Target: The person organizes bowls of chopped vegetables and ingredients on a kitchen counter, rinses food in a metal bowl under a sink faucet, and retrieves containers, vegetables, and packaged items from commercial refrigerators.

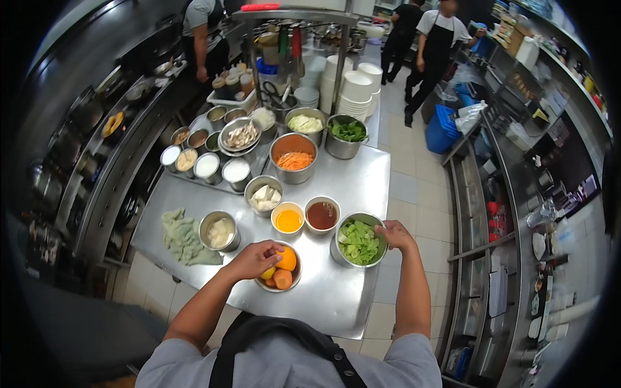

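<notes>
Leftmost on the counter, a crumpled pale green cloth lies beside a metal pot of whitish pieces. Just to the right of that pot, the left hand reaches in over the left side of a small bowl. Its fingers are bent close together against a large orange piece that rises above the rim; whether they grip it or only touch it, I cannot tell. A smaller orange piece sits in the same bowl, on the side toward the person's body.

Beyond this bowl, farther from the body, stand a cup of yellow liquid and, to its right, a cup of brown liquid. Behind them is a deeper bowl of orange shreds.

Farther right, near the counter's edge, the right hand holds a metal pot of chopped greens by the right side of its rim, fingers closed there. The pot stands upright, its round mouth facing up, and lies to the left of this hand. It is clearly nearer the right hand, while the small bowl lies by the left.
</notes>
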Available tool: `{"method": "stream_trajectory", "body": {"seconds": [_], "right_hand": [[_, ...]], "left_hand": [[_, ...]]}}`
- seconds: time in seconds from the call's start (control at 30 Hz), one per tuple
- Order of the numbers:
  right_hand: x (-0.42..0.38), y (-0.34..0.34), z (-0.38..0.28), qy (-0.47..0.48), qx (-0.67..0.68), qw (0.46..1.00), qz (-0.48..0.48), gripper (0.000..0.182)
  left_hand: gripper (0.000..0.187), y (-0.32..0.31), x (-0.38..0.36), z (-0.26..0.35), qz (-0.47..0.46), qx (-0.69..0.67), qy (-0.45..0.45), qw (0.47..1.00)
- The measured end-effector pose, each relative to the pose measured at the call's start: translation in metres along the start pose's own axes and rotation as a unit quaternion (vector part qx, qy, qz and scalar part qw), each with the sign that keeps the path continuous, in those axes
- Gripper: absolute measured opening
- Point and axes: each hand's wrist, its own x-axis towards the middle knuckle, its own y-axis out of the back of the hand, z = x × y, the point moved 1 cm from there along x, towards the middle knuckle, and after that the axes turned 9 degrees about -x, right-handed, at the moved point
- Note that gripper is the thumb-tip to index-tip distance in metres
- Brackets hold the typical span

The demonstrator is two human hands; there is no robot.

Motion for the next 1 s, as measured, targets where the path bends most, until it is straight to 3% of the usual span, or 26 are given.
{"method": "stream_trajectory", "body": {"seconds": [0.07, 0.17, 0.3, 0.43, 0.53, 0.67, 0.9, 1.0], "right_hand": [[-0.002, 0.002, 0.016, -0.066, 0.129, 0.989, 0.040, 0.038], [0.018, 0.006, 0.029, -0.073, 0.152, 0.972, 0.165, 0.034], [0.064, 0.003, 0.025, -0.096, 0.251, 0.950, 0.161, 0.030], [0.107, -0.006, -0.013, -0.090, 0.325, 0.927, 0.162, 0.037], [0.123, -0.015, -0.047, -0.077, 0.448, 0.880, 0.137, 0.045], [0.125, -0.033, -0.070, -0.020, 0.459, 0.880, 0.119, 0.064], [0.128, -0.051, -0.079, 0.041, 0.414, 0.903, 0.106, 0.066], [0.120, -0.052, -0.080, 0.018, 0.412, 0.906, 0.092, 0.067]], "left_hand": [[0.022, 0.012, -0.004, -0.007, 0.009, -0.055, 0.011, 0.998], [0.021, 0.033, -0.004, -0.035, 0.011, -0.028, -0.031, 0.999], [0.021, 0.043, -0.014, -0.032, 0.031, -0.052, -0.006, 0.998], [0.019, 0.043, -0.028, -0.026, 0.047, -0.093, 0.004, 0.995], [0.021, 0.047, -0.037, -0.034, 0.058, -0.065, 0.016, 0.996], [0.022, 0.052, -0.049, -0.046, 0.086, -0.058, 0.036, 0.994], [0.022, 0.039, -0.048, -0.053, 0.090, -0.040, 0.047, 0.994], [0.021, 0.030, -0.043, -0.048, 0.091, 0.008, 0.034, 0.995]]}}
